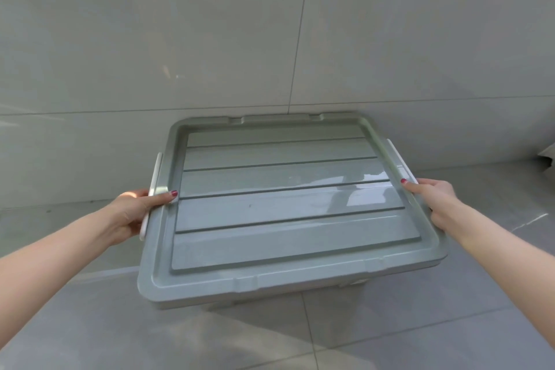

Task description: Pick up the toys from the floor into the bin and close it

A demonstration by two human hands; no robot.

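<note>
This looks like a tiled room in a home, though which room I cannot tell. Large grey floor tiles (390,336) run from 6 o'clock to a glossy pale tiled wall (150,39) at 12 o'clock.

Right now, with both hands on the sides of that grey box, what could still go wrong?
Fingers could get pinched: the left hand wraps the white latch and the right hand grips the other latch at the lid edge. The lid may also sit unevenly, so a latch might not catch. I cannot see whether the latches are locked.
</note>
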